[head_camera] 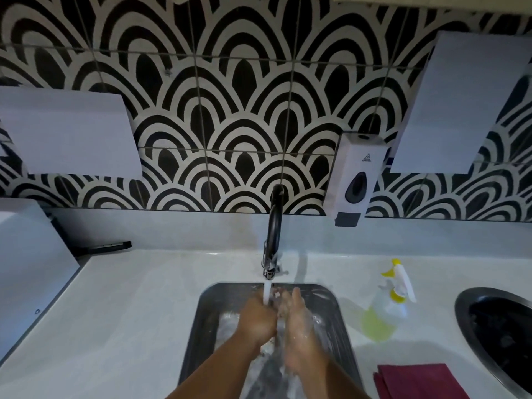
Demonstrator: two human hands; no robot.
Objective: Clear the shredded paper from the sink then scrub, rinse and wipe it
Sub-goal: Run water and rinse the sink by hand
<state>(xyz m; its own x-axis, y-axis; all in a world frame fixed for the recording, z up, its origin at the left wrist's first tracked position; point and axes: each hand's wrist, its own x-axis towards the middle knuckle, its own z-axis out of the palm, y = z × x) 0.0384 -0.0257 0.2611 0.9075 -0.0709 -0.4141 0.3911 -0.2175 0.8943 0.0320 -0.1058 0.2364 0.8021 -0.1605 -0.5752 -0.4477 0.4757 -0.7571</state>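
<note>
hands (257, 322) together over sink (207, 312), beneath the tap (273, 226)

Black-and-white wall tiles (244, 110) above a white counter (129, 312) and a grey steel sink (207, 312).
Beyond the left hand (256, 323) the tap (275, 226) is black and the tiles show scalloped arches. Right of the right hand (298, 332): a spray bottle (385, 312) of yellow-green liquid, a dark red cloth (417, 380), a white soap dispenser (357, 174) with a grey button.

The person is showing a bare left forearm (210, 370) and a bare right forearm (331, 378), both running uncovered to the near edge; the left hand (256, 321) and right hand (299, 332) are glistening wet, pale droplets flecking the right one
</note>
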